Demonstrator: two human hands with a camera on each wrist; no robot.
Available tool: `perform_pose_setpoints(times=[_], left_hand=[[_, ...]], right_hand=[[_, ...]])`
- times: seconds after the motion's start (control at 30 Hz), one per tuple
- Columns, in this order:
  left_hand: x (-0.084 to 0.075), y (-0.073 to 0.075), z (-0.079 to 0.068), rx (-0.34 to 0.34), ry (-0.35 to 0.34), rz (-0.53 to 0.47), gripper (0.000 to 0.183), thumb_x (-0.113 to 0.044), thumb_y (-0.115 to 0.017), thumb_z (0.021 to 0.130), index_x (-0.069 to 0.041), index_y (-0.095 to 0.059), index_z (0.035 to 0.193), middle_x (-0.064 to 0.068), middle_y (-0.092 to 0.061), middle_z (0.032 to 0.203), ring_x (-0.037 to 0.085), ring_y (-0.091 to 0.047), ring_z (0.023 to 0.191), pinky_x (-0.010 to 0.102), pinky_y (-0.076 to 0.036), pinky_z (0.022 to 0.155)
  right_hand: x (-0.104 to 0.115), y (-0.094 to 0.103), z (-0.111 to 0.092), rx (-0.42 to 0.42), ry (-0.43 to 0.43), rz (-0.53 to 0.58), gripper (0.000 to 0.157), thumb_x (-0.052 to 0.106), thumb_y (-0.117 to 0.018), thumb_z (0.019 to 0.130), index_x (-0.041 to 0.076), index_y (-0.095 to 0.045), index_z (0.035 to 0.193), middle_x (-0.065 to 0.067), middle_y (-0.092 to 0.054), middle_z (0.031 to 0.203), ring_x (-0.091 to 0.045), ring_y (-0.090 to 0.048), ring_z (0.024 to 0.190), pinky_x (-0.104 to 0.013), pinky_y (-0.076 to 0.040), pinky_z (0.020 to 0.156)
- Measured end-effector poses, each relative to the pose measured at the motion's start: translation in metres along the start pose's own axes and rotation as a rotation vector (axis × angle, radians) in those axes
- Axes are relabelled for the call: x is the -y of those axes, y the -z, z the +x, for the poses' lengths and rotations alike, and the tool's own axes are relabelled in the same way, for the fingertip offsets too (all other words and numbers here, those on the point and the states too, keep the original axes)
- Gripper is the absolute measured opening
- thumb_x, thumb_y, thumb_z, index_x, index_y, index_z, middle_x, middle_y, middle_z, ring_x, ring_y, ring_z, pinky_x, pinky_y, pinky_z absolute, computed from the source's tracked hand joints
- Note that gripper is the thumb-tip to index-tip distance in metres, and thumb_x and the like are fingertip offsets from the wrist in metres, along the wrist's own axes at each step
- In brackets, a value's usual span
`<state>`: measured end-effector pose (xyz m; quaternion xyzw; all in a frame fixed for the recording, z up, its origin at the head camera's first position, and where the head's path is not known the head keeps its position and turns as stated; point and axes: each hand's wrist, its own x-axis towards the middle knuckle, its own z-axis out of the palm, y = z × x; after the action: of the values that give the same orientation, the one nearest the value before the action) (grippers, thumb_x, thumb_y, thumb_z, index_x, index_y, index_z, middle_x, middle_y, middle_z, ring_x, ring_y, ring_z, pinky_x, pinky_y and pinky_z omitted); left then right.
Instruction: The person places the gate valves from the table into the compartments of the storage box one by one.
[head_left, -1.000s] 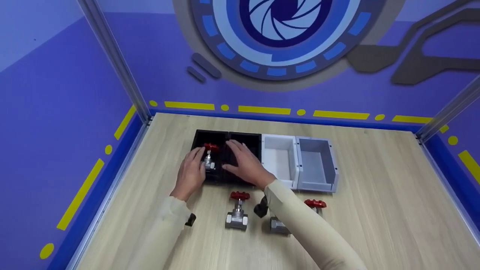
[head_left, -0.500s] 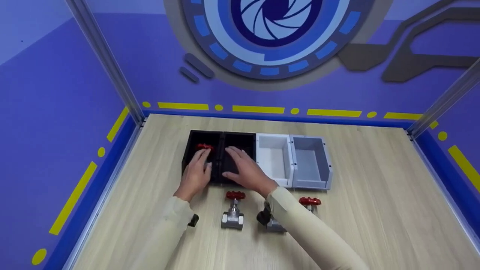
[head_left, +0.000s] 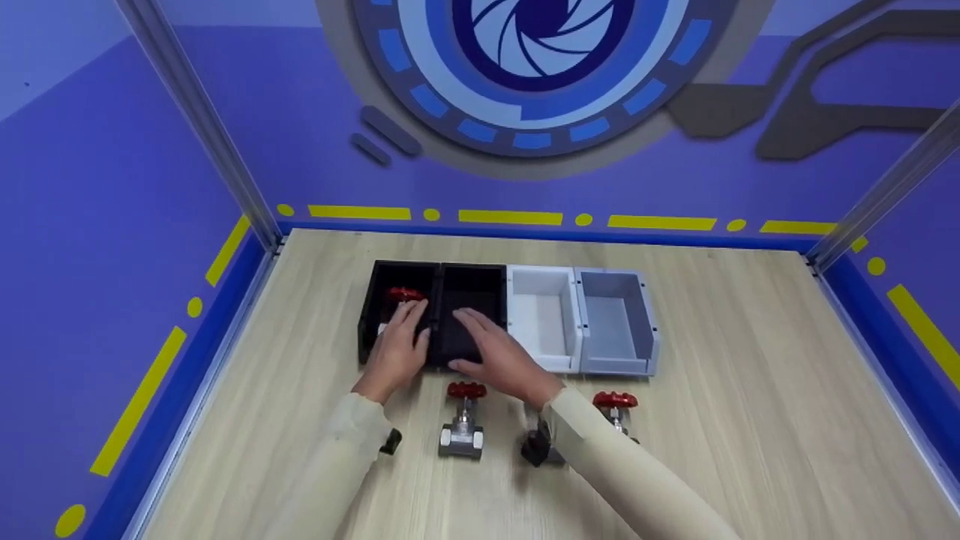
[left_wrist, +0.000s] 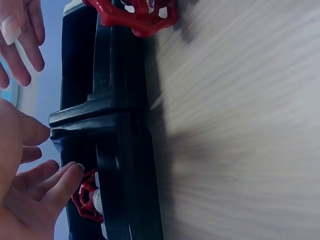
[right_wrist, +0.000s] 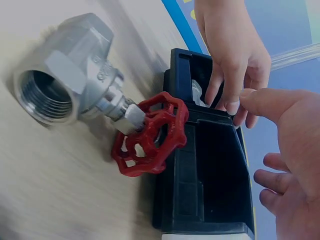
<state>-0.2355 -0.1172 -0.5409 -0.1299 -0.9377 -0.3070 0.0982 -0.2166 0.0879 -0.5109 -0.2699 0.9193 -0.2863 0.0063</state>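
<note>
— Right hand has drawn back, fingers apart. Where's the handwheel valve?
— Head view: left black bin, partly under the nearer left hand, lengthwise with its fingers.
— Left wrist: thumb and fingers wide; touching it, I can't tell.
— Right wrist: divider beside them, then second bin's open room.

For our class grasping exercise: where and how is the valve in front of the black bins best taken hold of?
Probably the narrow neck, from above, pinched from both sides: the valve lies down, its neck is slimmer than the red handwheel and body, and nothing covers it.
</note>
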Motion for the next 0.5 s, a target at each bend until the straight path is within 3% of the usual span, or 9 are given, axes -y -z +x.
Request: perform_pose_setpoints(times=[0.5], left_hand=[[-0.003,-0.005,0.001,0.011,-0.058,-0.016,0.052,-0.014,-0.058,0.095,-0.005,-0.044,0.144,0.013,-0.042,0.151,0.032,-0.044,0.136,0.048,-0.041,0.107]], right_hand=[[-0.001,-0.005,-0.020,0.090,-0.025,-0.007,0.076,0.036,-0.069,0.089,0.015,-0.031,0.152,-0.013,-0.036,0.154,-0.027,-0.045,0.136,-0.041,-0.042,0.108]])
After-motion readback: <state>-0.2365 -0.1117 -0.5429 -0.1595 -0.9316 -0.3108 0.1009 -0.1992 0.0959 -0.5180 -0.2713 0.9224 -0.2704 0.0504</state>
